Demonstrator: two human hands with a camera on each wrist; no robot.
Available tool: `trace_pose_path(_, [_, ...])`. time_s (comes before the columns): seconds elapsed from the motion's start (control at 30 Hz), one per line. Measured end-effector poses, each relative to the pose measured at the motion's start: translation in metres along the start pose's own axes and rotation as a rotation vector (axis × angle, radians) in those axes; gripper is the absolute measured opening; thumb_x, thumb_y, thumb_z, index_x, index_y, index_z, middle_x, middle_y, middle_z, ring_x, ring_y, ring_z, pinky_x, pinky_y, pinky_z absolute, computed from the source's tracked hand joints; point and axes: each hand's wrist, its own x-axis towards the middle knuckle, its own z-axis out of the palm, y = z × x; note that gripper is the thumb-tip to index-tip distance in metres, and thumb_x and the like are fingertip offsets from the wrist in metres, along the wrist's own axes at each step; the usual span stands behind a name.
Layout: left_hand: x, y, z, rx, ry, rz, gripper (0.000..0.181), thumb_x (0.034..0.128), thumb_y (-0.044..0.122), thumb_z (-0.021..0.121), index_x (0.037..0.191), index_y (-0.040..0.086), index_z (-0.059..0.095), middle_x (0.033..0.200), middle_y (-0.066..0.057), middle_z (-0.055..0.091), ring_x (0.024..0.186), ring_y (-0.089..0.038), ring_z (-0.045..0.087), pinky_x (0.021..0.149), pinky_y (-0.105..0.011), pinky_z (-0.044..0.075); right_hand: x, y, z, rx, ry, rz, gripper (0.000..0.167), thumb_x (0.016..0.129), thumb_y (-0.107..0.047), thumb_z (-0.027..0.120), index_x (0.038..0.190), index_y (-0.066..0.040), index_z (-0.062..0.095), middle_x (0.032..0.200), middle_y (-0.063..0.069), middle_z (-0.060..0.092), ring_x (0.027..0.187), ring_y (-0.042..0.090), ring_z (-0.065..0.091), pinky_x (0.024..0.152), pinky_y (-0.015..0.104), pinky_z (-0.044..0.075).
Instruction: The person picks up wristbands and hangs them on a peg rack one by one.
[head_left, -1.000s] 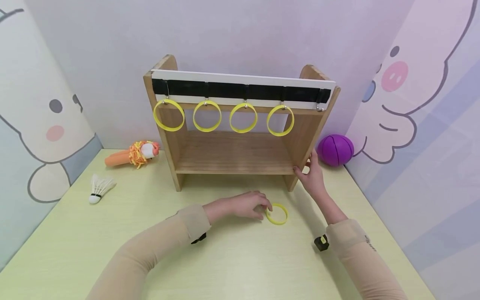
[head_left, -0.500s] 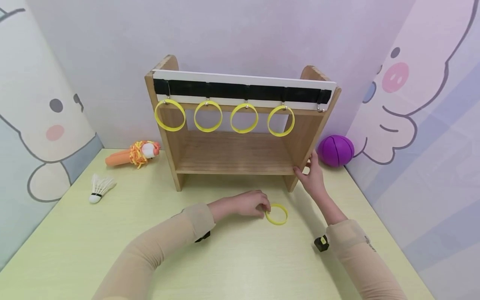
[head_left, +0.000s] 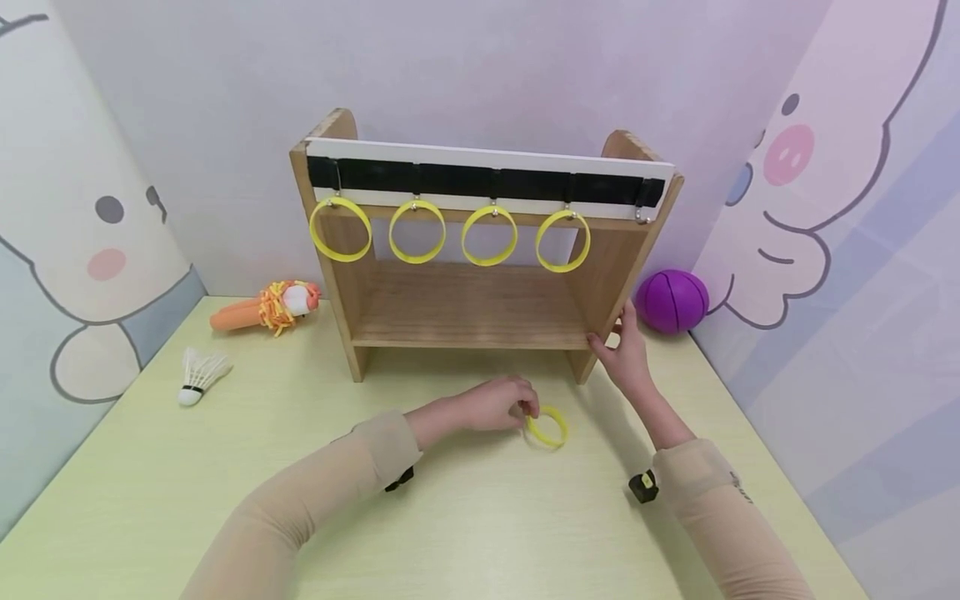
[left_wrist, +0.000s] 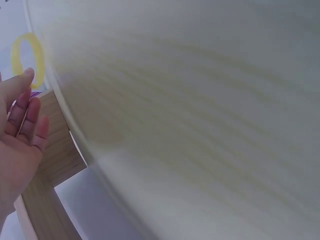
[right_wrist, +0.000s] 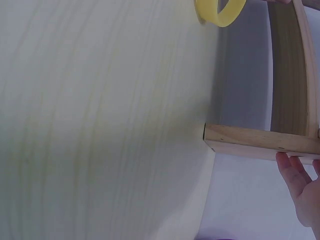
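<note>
In the head view my left hand (head_left: pixel 495 404) pinches the edge of a yellow ring (head_left: pixel 564 433) between thumb and fingers. The ring tilts slightly off the table in front of the shelf. In the left wrist view the thumb and fingers of the left hand (left_wrist: pixel 20 150) meet the lower end of the ring (left_wrist: pixel 38 57). My right hand (head_left: pixel 627 360) grips the right side panel of a wooden shelf (head_left: pixel 472 308), thumb at the front. Some of its fingers are hidden behind the panel. Several yellow rings (head_left: pixel 556 267) hang from hooks along the shelf's black-and-white bar (head_left: pixel 457 179).
At the bar's right end a metal hook (head_left: pixel 642 218) carries no ring. A purple ball (head_left: pixel 672 302) sits right of the shelf. To the left lie an orange toy (head_left: pixel 270 308) and a shuttlecock (head_left: pixel 201 379). Printed walls enclose the table (head_left: pixel 480 517) at the back and sides.
My left fingers have closed on the ring on the table, which has shifted a little left and tilted up. The right hand stays on the shelf.
</note>
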Motion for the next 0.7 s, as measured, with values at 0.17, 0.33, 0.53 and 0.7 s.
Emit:
trace_pose_path(0.17, [-0.004,0.002,-0.004,-0.023,0.034,0.0,0.013,0.082,0.008,0.072,0.093,0.012,0.066,0.089,0.008,0.061,0.086,-0.004,0.055,0.079,-0.014,0.045,0.0,0.004,0.0,-0.012,-0.001,0.0,0.084,0.082,0.005,0.065,0.148,-0.017,0.019,0.131,0.026,0.044,0.097,0.042,0.057,0.062,0.006,0.046])
trace_pose_path(0.33, [-0.006,0.005,-0.007,-0.033,0.075,0.005,0.01,0.0846,0.013,0.071,0.093,0.014,0.066,0.088,0.009,0.061,0.085,-0.007,0.058,0.08,-0.018,0.045,0.001,0.004,0.0,-0.008,-0.004,0.009,0.084,0.082,0.005,0.065,0.148,-0.018,0.019,0.131,0.025,0.044,0.099,0.042,0.057,0.063,0.011,0.05])
trace_pose_path(0.53, [-0.008,0.01,-0.013,-0.082,0.126,0.016,0.012,0.0848,0.013,0.071,0.095,0.011,0.068,0.089,0.006,0.061,0.086,-0.014,0.06,0.081,-0.028,0.051,0.001,0.004,0.001,-0.001,-0.006,0.015,0.084,0.082,0.005,0.065,0.148,-0.018,0.019,0.131,0.026,0.044,0.098,0.042,0.056,0.061,0.012,0.051])
trace_pose_path(0.7, [-0.012,0.019,-0.019,-0.102,0.184,0.013,0.014,0.0845,0.015,0.071,0.097,0.01,0.069,0.092,0.003,0.061,0.088,-0.016,0.06,0.081,-0.029,0.052,0.0,-0.001,0.0,0.003,-0.006,0.023,0.082,0.082,0.005,0.065,0.148,-0.015,0.02,0.131,0.026,0.044,0.098,0.042,0.057,0.061,0.007,0.047])
